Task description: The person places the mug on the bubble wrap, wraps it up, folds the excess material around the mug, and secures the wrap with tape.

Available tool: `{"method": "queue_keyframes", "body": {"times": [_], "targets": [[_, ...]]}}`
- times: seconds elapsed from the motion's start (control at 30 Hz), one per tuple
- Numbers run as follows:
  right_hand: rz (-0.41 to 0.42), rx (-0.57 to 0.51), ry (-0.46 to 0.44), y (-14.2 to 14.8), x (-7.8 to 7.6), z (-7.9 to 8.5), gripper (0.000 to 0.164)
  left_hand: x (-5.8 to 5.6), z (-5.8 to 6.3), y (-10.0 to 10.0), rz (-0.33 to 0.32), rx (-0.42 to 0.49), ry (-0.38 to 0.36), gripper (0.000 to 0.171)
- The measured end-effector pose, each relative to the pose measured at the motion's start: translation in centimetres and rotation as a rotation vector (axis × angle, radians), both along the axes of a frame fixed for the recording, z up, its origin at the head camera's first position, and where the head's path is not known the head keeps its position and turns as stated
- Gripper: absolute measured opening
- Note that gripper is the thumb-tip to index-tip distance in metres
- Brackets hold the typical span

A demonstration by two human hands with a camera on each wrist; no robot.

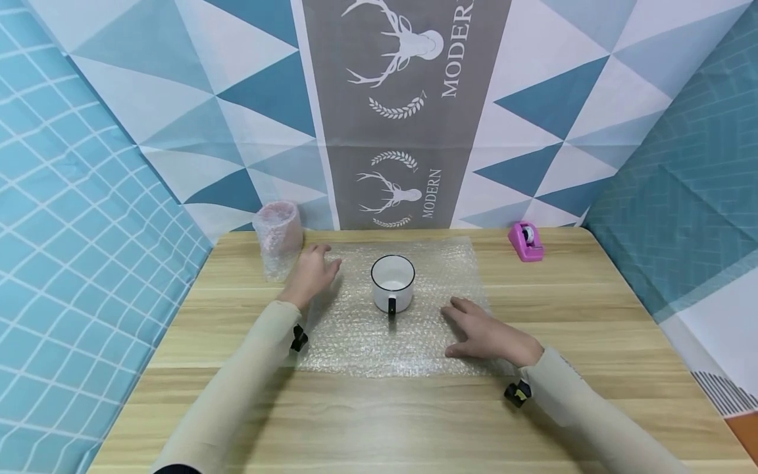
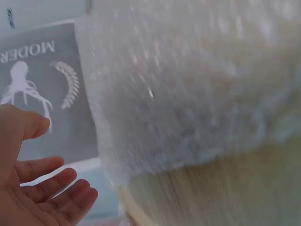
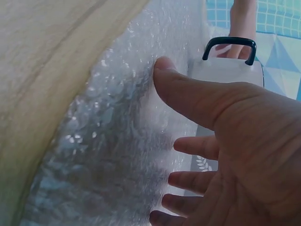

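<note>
A white enamel mug with a black rim and black handle stands upright on a sheet of clear bubble wrap. Its handle faces the near side of the table. My left hand is over the sheet's left edge with loosely spread fingers and holds nothing. At the sheet's right part is my right hand, fingers spread and relaxed, also holding nothing. In the right wrist view the mug shows beyond the thumb. Whether the fingertips touch the wrap I cannot tell.
A roll of bubble wrap stands at the table's back left, close to my left hand. At the back right sits a pink tape dispenser. Patterned cloth walls enclose the wooden table at the back and sides.
</note>
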State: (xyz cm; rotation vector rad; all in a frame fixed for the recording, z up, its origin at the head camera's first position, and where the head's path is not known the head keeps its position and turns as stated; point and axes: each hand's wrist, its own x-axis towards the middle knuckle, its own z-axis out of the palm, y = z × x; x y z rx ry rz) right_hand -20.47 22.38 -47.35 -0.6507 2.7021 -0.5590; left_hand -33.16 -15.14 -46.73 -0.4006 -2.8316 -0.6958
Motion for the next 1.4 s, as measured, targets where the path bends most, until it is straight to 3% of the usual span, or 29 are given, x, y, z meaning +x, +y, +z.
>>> {"method": "queue_keyframes", "body": {"times": [0.2, 0.37, 0.5, 0.63, 0.8, 0.9, 1.03, 1.13, 1.27, 1.4], "targets": [[0.005, 0.002, -0.015, 0.0, -0.2, -0.4, 0.089, -1.3, -0.3, -0.5, 0.036, 0.03, -0.084, 0.051], [0.003, -0.001, -0.012, 0.0, -0.3, -0.4, 0.088, -2.2, -0.3, -0.4, 0.023, 0.02, -0.037, 0.057], [0.011, -0.004, 0.005, -0.1, -0.4, -0.2, 0.088, -2.6, -0.5, -0.4, 0.04, -0.047, -0.04, 0.065], [0.017, 0.0, 0.015, -0.1, -0.5, -0.2, 0.089, -2.8, -0.6, -0.5, 0.08, -0.096, -0.122, 0.06], [0.012, 0.003, 0.019, -0.1, -0.4, -0.3, 0.088, -2.6, -0.5, -0.6, 0.109, -0.062, -0.24, 0.055], [0.003, 0.001, 0.015, 0.0, -0.4, -0.3, 0.088, -2.7, -0.3, -0.5, 0.09, 0.006, -0.214, 0.06], [-0.001, 0.003, 0.017, 0.1, -0.4, -0.3, 0.089, -2.9, 0.1, -0.3, 0.071, 0.147, -0.102, 0.061], [-0.005, 0.005, 0.014, 0.2, -0.4, -0.3, 0.09, -2.8, 1.0, -0.3, 0.076, 0.219, -0.036, 0.058], [-0.008, 0.006, 0.009, 0.1, -0.4, -0.3, 0.089, -2.1, 2.8, 0.1, 0.084, 0.261, -0.029, 0.057], [-0.005, 0.011, 0.014, 0.1, -0.4, -0.4, 0.089, -0.8, 4.6, 0.6, 0.06, 0.247, -0.009, 0.029]]}}
